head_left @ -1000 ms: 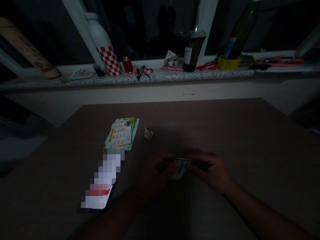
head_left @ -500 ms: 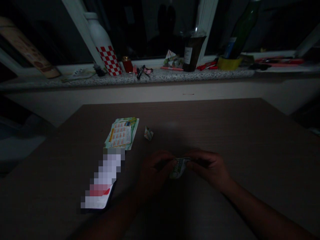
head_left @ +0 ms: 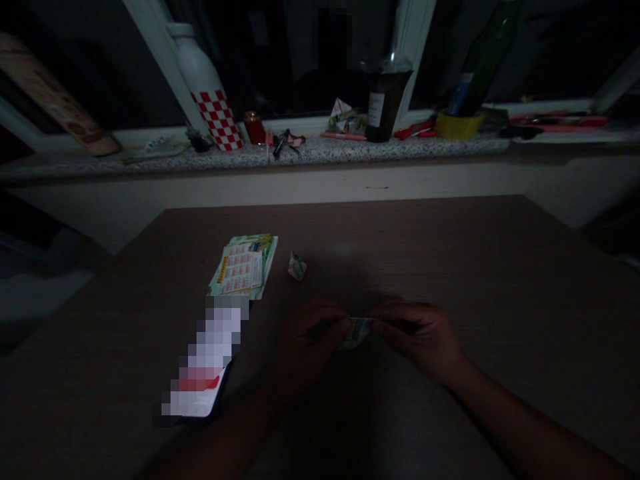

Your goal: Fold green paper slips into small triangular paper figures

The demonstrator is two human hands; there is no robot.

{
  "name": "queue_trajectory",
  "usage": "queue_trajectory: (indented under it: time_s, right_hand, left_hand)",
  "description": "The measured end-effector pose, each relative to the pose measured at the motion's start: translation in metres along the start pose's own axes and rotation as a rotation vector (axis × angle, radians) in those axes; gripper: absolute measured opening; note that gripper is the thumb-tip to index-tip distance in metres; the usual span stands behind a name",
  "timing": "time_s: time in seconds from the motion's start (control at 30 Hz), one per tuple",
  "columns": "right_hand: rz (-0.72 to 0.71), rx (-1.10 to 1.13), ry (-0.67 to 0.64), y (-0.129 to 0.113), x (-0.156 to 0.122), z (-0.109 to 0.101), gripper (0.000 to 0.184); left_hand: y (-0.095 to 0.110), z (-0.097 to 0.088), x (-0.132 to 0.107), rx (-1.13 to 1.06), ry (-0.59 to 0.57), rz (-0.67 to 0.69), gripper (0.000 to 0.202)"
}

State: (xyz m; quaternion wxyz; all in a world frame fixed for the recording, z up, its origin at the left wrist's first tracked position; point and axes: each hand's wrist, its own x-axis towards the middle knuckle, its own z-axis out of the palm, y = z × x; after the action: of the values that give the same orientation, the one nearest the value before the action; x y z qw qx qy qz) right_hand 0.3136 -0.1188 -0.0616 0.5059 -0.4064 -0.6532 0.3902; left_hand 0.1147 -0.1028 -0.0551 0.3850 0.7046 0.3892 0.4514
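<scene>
Between my two hands is a small folded piece of green and white printed paper (head_left: 357, 333), held above the dark table. My left hand (head_left: 310, 340) pinches its left edge between thumb and fingers. At the opposite edge, my right hand (head_left: 423, 337) pinches it the same way. Dim light hides the finer folds. Beyond my left hand a small folded paper shape (head_left: 297, 266) rests on the table. Left of it lies a stack of printed paper sheets (head_left: 243, 267) with green edges and red print.
A lit phone (head_left: 205, 360), its screen blurred out, lies left of my hands on the brown table (head_left: 450, 253). Along the granite windowsill (head_left: 320, 150) stand a red-checked white bottle (head_left: 217, 113), a dark plastic cup (head_left: 383, 107), a green bottle (head_left: 487, 60) and a yellow tape roll (head_left: 459, 125).
The paper between my hands has tipped, so less of its printed face shows. Both hands stay almost in place, still pinching it. Other things on the table have not moved.
</scene>
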Motion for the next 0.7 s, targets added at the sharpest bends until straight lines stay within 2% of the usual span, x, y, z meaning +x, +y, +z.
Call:
queue_trajectory:
  time_s: [0.23, 0.57, 0.7]
  right_hand:
    - [-0.034, 0.001, 0.022, -0.0029, 0.0014, 0.0011, 0.011]
    - [-0.044, 0.007, 0.04, -0.0023, 0.0014, 0.0026, 0.01]
    - [-0.039, 0.009, 0.084, -0.0015, 0.0006, 0.0027, 0.009]
  left_hand:
    - [0.0017, 0.0003, -0.002, 0.089, 0.042, 0.121, 0.007]
    - [0.0001, -0.0019, -0.0019, 0.119, 0.023, 0.152, 0.007]
    - [0.0002, -0.0017, -0.002, 0.108, 0.034, 0.139, 0.006]
